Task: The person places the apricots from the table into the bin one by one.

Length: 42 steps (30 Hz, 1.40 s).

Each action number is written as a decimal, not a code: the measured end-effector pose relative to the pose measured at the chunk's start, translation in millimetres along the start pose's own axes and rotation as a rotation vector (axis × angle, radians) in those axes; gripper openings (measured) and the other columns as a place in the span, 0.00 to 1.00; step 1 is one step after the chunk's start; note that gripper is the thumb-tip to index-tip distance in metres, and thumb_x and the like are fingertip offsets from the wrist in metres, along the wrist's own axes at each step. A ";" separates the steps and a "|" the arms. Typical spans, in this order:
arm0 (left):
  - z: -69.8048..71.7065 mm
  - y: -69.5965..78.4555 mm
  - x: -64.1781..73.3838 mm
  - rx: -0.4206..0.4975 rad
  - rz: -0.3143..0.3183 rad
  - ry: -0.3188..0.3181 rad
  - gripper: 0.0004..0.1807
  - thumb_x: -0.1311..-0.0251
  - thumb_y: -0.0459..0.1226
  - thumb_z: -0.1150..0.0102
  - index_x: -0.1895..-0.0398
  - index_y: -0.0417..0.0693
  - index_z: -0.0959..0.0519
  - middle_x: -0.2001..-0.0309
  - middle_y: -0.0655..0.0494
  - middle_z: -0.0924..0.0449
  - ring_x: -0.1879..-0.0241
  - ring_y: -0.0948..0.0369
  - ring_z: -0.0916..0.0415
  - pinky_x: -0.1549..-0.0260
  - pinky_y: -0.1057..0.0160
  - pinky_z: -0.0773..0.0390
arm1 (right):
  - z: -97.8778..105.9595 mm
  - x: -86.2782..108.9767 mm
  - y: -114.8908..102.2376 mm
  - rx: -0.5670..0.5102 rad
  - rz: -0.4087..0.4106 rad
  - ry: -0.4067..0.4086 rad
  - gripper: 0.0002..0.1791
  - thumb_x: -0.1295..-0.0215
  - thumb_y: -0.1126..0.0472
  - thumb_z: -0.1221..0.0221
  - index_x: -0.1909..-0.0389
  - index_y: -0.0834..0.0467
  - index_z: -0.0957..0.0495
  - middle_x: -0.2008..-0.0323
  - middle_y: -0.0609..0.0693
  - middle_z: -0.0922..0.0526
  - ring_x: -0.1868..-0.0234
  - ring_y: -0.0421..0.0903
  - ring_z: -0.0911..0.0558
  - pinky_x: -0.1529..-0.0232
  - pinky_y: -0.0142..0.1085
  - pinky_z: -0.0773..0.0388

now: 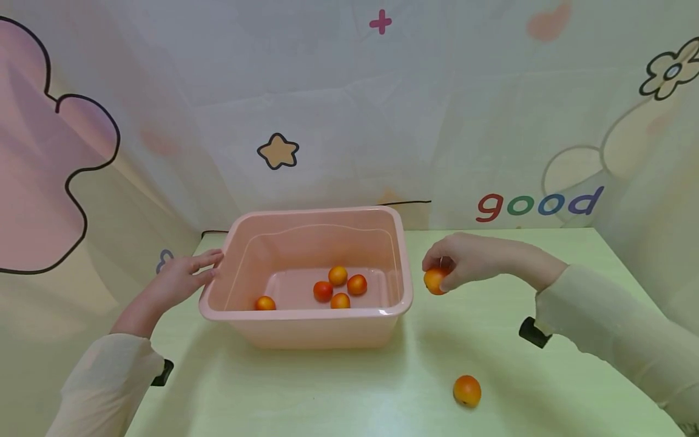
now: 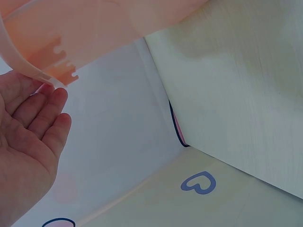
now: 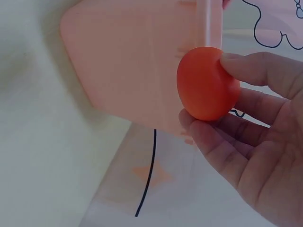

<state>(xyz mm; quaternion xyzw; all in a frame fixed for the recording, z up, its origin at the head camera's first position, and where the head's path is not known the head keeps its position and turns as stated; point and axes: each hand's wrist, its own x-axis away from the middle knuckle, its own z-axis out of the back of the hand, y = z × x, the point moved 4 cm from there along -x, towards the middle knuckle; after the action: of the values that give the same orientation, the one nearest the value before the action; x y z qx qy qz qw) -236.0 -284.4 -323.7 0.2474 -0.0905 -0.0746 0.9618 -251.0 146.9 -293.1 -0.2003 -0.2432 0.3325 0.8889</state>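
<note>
A round orange-red fruit (image 1: 435, 281) is pinched between the thumb and fingers of my right hand (image 1: 464, 258), just right of the pink plastic basin (image 1: 311, 329). In the right wrist view the same fruit (image 3: 206, 84) looks smooth and plain red-orange. My left hand (image 1: 182, 279) touches the basin's left rim, its fingers (image 2: 51, 111) fairly straight under the edge in the left wrist view. Inside the basin lie several similar fruits, among them a redder fruit (image 1: 323, 291) in a cluster and a fruit (image 1: 265, 303) apart at the left, partly hidden by the front rim.
One more fruit (image 1: 467, 391) lies on the pale green table (image 1: 349, 388), right of the basin and nearer the front. Behind the table hangs a printed curtain (image 1: 338, 109) with a star and the word "good", close to the basin's back.
</note>
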 end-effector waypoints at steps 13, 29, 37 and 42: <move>0.0 0.4 0.3 0.004 0.001 0.004 0.31 0.39 0.48 0.53 0.35 0.45 0.43 0.35 0.42 0.45 0.39 0.37 0.47 0.51 0.35 0.39 | 23.2 -24.9 -34.9 0.039 0.066 -0.043 0.10 0.48 0.65 0.41 0.63 0.58 0.23 0.71 0.47 0.23 0.68 0.44 0.27 0.65 0.31 0.26; 0.4 -1.2 -0.2 0.010 -0.006 0.009 0.30 0.39 0.47 0.53 0.35 0.46 0.43 0.34 0.43 0.46 0.39 0.37 0.47 0.51 0.36 0.39 | 23.8 -76.9 -59.2 0.120 0.050 -0.071 0.08 0.50 0.64 0.42 0.67 0.56 0.24 0.71 0.48 0.26 0.67 0.45 0.28 0.67 0.31 0.29; 0.5 0.0 0.0 0.008 -0.001 0.006 0.31 0.39 0.47 0.53 0.35 0.46 0.43 0.34 0.43 0.46 0.39 0.37 0.47 0.50 0.36 0.39 | 22.5 -107.2 -71.6 0.116 0.009 -0.061 0.08 0.50 0.64 0.43 0.66 0.56 0.24 0.70 0.48 0.25 0.67 0.45 0.28 0.66 0.31 0.29; 0.2 0.4 0.7 0.015 0.007 0.007 0.30 0.39 0.47 0.53 0.35 0.47 0.42 0.34 0.43 0.46 0.39 0.37 0.47 0.51 0.35 0.39 | 19.3 -123.5 -79.1 0.095 -0.016 -0.045 0.11 0.48 0.64 0.42 0.61 0.56 0.23 0.65 0.49 0.23 0.64 0.45 0.26 0.60 0.31 0.26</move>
<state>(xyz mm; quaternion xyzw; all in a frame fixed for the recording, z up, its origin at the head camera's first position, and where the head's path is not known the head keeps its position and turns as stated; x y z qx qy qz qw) -235.3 -284.3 -323.3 0.2547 -0.0886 -0.0699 0.9604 -304.4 10.4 -273.6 -0.1485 -0.2485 0.3411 0.8943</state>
